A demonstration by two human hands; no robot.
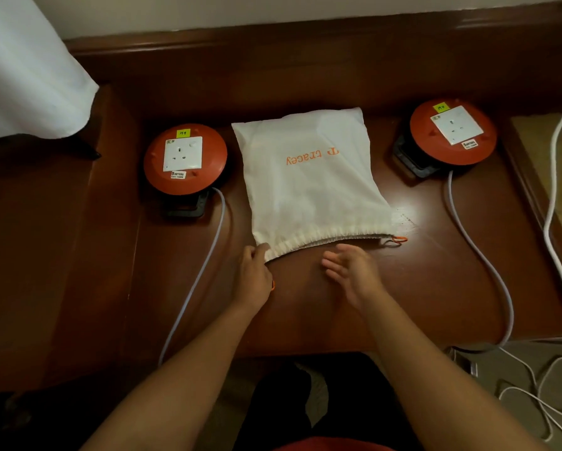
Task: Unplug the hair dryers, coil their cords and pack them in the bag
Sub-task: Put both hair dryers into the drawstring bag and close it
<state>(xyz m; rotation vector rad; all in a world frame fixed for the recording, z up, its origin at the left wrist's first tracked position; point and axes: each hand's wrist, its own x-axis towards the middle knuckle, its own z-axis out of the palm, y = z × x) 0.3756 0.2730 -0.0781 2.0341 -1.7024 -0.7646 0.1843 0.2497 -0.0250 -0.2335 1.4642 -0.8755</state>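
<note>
A white drawstring bag (pixel 309 177) with orange "tracey" lettering lies bulging on the dark wooden table (pixel 435 255), its gathered mouth toward me. An orange drawstring end (pixel 400 239) pokes out at the mouth's right corner. My left hand (pixel 255 276) pinches the mouth's left corner, with a bit of orange cord showing under its palm. Just below the mouth my right hand (pixel 351 271) hovers with straight fingers, holding nothing. No hair dryer is visible; the bag hides whatever is inside.
Two orange cable reels with white sockets flank the bag, the left reel (pixel 185 159) and the right reel (pixel 453 131), both sockets without plugs. Their pale cords (pixel 201 275) run toward me off the table. More white cable (pixel 549 402) lies on the floor at right. White cloth (pixel 26 70) hangs upper left.
</note>
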